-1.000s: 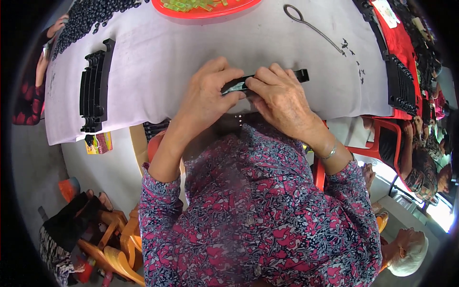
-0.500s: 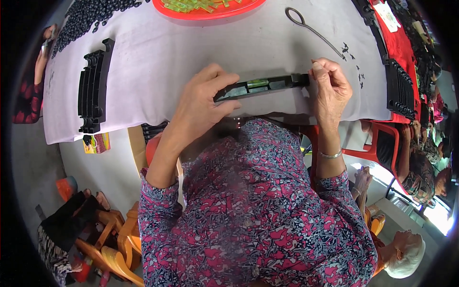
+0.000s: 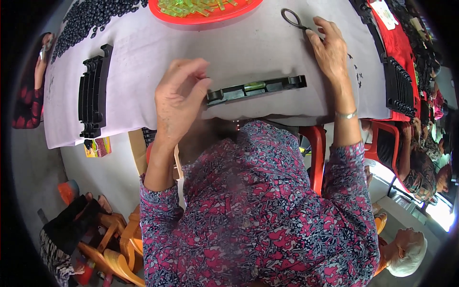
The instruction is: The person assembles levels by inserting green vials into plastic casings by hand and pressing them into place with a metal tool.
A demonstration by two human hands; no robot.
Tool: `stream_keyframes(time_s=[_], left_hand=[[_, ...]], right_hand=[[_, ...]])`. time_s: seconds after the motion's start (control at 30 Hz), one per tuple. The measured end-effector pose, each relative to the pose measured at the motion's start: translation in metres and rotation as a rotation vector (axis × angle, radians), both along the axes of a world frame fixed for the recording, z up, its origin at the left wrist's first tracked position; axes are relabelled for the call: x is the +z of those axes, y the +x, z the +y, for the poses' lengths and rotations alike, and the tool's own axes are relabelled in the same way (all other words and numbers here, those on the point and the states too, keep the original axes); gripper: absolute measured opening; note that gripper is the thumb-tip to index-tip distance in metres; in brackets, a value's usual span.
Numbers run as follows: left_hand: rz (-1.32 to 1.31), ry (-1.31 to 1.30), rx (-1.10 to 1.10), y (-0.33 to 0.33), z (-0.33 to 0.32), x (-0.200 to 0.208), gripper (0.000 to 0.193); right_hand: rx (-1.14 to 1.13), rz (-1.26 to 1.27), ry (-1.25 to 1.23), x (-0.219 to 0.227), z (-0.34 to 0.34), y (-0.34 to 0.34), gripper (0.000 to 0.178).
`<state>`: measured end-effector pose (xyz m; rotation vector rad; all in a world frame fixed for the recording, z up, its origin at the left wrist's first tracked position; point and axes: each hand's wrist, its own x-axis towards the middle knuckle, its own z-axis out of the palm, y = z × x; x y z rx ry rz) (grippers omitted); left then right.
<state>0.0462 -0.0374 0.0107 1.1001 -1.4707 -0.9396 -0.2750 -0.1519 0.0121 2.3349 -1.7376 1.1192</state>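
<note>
A black spirit level body (image 3: 282, 84) with a green vial (image 3: 254, 86) set in its middle lies slightly slanted on the cloth, close to the near edge. My left hand (image 3: 179, 93) hovers at its left end; thumb and curled fingers are apart, slightly blurred, with nothing visible between them. Farther off on the right, my right hand (image 3: 331, 50) is over the shank of a metal rod with a looped end (image 3: 291, 18). Its thumb and fingers are spread at the rod, and the palm hides the rod's lower part.
A red tray (image 3: 205, 21) of green vials stands at the far edge. Many small black pieces (image 3: 91, 24) lie far left. Black level bodies sit in a row at left (image 3: 93, 95) and right (image 3: 400, 88). Tiny black bits (image 3: 359, 76) lie beside my right wrist. Other people sit around.
Both hands have come off the level, which now rests on the cloth. My left hand drew back slightly left; my right hand moved away, up to the looped rod, and its fingers opened.
</note>
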Motion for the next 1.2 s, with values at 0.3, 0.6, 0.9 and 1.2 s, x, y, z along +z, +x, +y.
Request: stream_keyframes(time_s=[0.3,0.6,0.9,1.2], left_hand=[[-0.045,0.045,0.136,0.012,0.000,-0.010,0.037],[-0.028,0.081,0.105,0.015,-0.001,-0.013,0.034],[-0.073,0.020,0.105,-0.003,0.001,0.001,0.044],[-0.568,-0.225,-0.053,-0.030,0.009,-0.002,0.045]], right_hand=[[-0.035,0.476,0.030,-0.008,-0.019,0.004,0.025],[0.059,0.030,0.314,0.003,-0.017,0.000,0.026],[0.319,-0.956,0.618,0.069,0.024,0.022,0.023],[0.776,-1.654,0.618,0.070,0.056,0.073,0.042]])
